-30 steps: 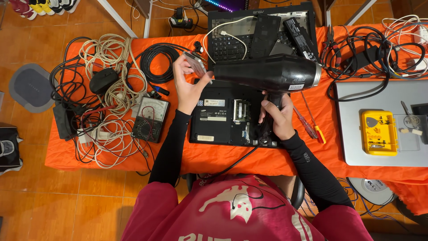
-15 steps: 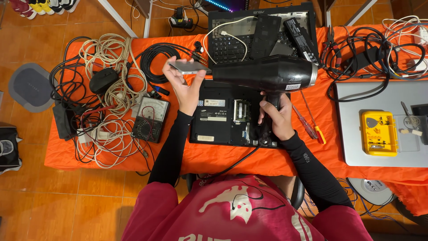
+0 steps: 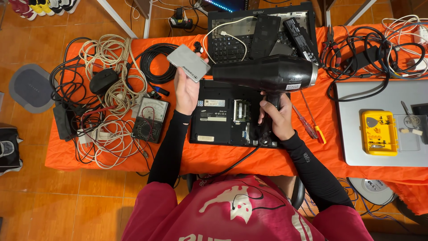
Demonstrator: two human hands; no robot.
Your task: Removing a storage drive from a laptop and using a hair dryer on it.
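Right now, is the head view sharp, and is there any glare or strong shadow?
Head view: sharp and evenly lit; faint sheen on the black hair dryer in the right hand; the grey drive in the left hand is crisp; shadows are soft.

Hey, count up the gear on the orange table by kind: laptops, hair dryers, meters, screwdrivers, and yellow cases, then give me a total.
Laptops: 3 (opened black laptop, keyboard laptop, silver laptop)
Hair dryers: 1 (black hair dryer, in the right hand)
Meters: 1 (analog multimeter)
Screwdrivers: 1 (red-handled screwdriver)
Yellow cases: 1 (yellow case)
Total: 7
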